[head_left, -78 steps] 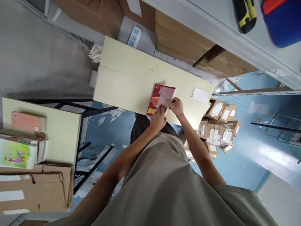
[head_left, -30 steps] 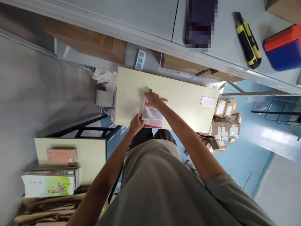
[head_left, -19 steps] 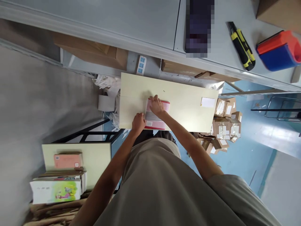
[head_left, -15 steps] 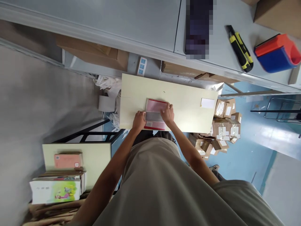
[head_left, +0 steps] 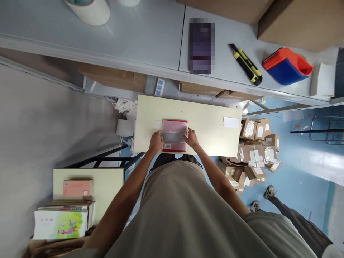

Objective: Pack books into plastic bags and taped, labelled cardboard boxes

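A pink book (head_left: 174, 126) with red edges and a barcode lies flat on the cream board (head_left: 209, 138). Across its middle runs a shiny greyish band (head_left: 172, 138), perhaps tape or film. My left hand (head_left: 156, 141), fingers curled, grips the book's left edge where the band ends. On the opposite edge my right hand (head_left: 191, 138) pinches at the band's other end, its fingertips partly hidden. A white card or label pad (head_left: 230, 122) rests farther right on the board.
A grey shelf (head_left: 150, 46) above holds a yellow-black utility knife (head_left: 247, 66) and a red-blue tape dispenser (head_left: 287, 66). Taped cartons (head_left: 254, 154) are piled on the right. Books (head_left: 61, 224) lie on a side table at lower left. Another person's legs (head_left: 292, 222) are at lower right.
My right hand has moved from on top of the book to its right edge. My left hand stays at the left edge. The view has shifted, showing more shelf and another person's legs.
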Action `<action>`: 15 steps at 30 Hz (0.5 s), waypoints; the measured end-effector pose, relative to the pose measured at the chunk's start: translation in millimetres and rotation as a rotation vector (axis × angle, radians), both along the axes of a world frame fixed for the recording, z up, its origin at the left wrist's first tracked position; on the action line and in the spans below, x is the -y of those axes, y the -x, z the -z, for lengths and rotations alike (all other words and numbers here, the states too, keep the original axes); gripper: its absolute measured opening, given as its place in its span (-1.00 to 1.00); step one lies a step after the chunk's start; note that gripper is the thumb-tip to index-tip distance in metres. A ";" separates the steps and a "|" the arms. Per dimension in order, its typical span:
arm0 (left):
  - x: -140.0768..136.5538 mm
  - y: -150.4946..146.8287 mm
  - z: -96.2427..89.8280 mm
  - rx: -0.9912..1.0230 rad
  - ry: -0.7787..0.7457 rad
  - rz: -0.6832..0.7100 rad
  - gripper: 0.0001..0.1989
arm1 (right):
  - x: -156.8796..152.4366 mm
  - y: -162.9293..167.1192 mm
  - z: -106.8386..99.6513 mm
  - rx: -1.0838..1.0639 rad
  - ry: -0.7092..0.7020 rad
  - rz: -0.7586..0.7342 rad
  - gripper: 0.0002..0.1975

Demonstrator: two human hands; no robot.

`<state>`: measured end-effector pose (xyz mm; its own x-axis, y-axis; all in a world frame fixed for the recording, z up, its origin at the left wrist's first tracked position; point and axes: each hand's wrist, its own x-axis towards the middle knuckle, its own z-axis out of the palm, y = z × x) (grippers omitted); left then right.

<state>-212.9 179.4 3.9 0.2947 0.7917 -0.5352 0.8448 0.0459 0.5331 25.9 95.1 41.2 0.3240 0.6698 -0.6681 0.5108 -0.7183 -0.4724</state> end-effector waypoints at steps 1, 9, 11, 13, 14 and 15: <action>-0.1 -7.6 -8.0 0.007 -0.044 -0.027 -0.53 | 0.6 -6.1 -7.5 0.005 -0.035 0.005 -0.34; -21.2 -129.0 -115.2 0.399 -0.351 0.055 -0.86 | -9.6 -101.7 -109.6 0.219 -0.620 -0.018 -0.45; -32.3 -167.7 -150.2 0.513 -0.479 0.101 -0.89 | -22.1 -132.3 -142.9 0.347 -0.735 -0.048 -0.47; -45.4 -204.6 -184.7 0.605 -0.589 0.152 -0.90 | -40.0 -162.2 -174.2 0.496 -0.803 -0.083 -0.48; -52.7 -221.9 -200.8 0.644 -0.642 0.173 -0.91 | -50.9 -176.6 -187.8 0.571 -0.816 -0.108 -0.47; -60.5 -238.1 -215.6 0.677 -0.692 0.193 -0.91 | -62.9 -190.5 -199.2 0.641 -0.820 -0.133 -0.47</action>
